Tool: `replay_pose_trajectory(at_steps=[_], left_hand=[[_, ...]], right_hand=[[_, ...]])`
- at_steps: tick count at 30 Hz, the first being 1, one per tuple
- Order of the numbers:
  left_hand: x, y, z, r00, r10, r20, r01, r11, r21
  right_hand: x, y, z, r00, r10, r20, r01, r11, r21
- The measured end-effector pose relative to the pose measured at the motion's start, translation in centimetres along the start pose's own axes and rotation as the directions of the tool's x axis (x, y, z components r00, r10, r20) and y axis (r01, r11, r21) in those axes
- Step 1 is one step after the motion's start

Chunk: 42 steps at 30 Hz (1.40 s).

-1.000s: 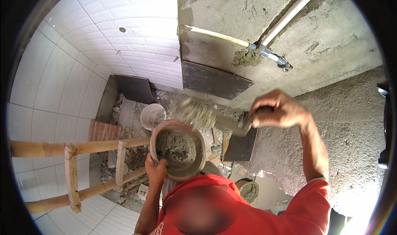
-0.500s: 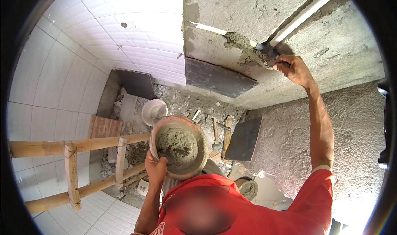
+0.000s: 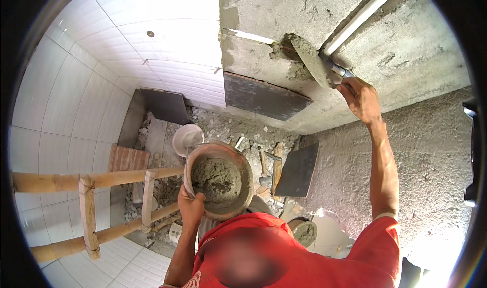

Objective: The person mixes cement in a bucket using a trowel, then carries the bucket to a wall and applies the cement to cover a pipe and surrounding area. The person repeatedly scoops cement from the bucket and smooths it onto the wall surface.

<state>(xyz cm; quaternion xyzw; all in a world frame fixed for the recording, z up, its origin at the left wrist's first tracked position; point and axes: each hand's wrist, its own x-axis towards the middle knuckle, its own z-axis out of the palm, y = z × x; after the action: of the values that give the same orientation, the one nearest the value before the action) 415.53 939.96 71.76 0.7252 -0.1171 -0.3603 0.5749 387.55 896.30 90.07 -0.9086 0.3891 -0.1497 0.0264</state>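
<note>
My left hand [image 3: 192,205] grips the rim of a round bucket [image 3: 246,186], its thumb over the edge. Wet grey mortar [image 3: 215,179] lies in this bucket, close in front of my body. At the upper right, my right hand [image 3: 364,101] is closed round the handle of a trowel [image 3: 314,65]. The trowel's mortar-smeared blade lies against the grey wall [image 3: 416,49], over a groove beside a white pipe [image 3: 365,16]. Fresh mortar [image 3: 286,49] fills part of the groove by the blade's tip. A shorter white pipe [image 3: 248,36] shows farther left.
A bamboo ladder [image 3: 116,177] reaches in from the left toward the bucket. Below are rubble [image 3: 218,120], a white pail [image 3: 187,140], a hammer [image 3: 264,169], and another mortar container [image 3: 305,232]. Dark tiles [image 3: 299,171] lean at the walls; white tiles [image 3: 45,100] cover the left.
The trowel has turned so that its blade shows broadly across the groove. My right hand has shifted slightly lower, while my left hand keeps its hold on the bucket.
</note>
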Motion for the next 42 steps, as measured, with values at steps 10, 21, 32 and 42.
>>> replay_pose_trajectory(at_steps=[10, 21, 32, 42], left_hand=[[-0.4, 0.6, -0.3, 0.999, -0.022, -0.042, 0.021, 1.0, -0.017], [-0.5, -0.2, -1.2, 0.997, 0.003, -0.074, -0.006, 0.999, -0.039], [-0.6, 1.0, -0.5, 0.994, 0.017, -0.105, -0.015, 1.0, 0.025], [-0.9, 0.1, -0.4, 0.999, -0.01, -0.048, 0.01, 1.0, 0.003]], right_hand=[[-2.7, -9.5, -2.7, 0.942, -0.307, 0.136, 0.262, 0.925, 0.275], [6.8, -6.8, -1.0, 0.92, 0.025, 0.392, -0.049, 0.997, 0.051], [5.0, -1.6, 7.1, 0.894, -0.112, 0.433, 0.111, 0.993, 0.028], [6.7, -1.1, 8.1, 0.967, -0.216, 0.133, 0.216, 0.976, 0.014]])
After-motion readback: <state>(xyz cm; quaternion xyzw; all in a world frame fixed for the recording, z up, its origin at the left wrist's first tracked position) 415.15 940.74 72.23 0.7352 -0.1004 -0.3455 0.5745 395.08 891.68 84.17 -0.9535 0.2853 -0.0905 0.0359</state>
